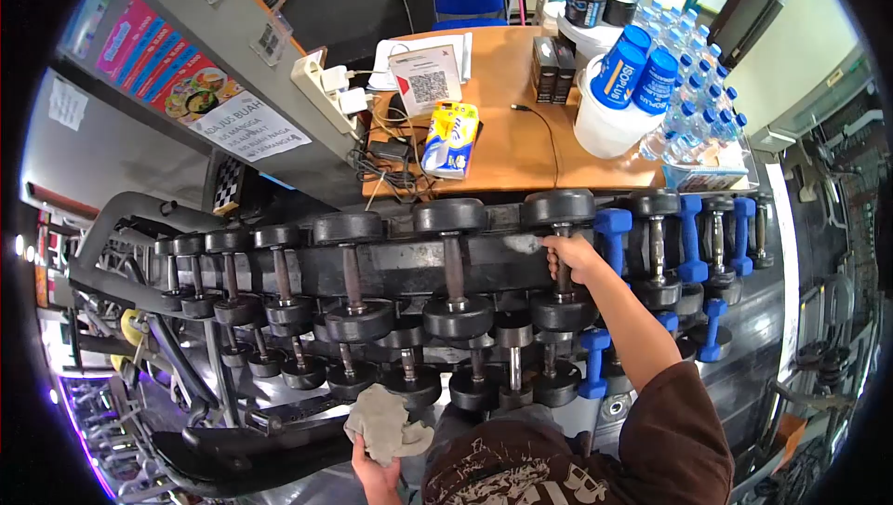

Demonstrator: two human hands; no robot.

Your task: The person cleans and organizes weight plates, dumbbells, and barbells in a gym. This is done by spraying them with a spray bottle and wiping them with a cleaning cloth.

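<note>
Right hand (570,259) clasps dumbbell (564,287); left (376,475) holds cloth (384,423).

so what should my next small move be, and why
Probably bring the grey cloth in your left hand up to the black dumbbell at your right hand. That right hand is already at its handle and could steady it, while the cloth is bunched in your left, low and away from that dumbbell.
</note>
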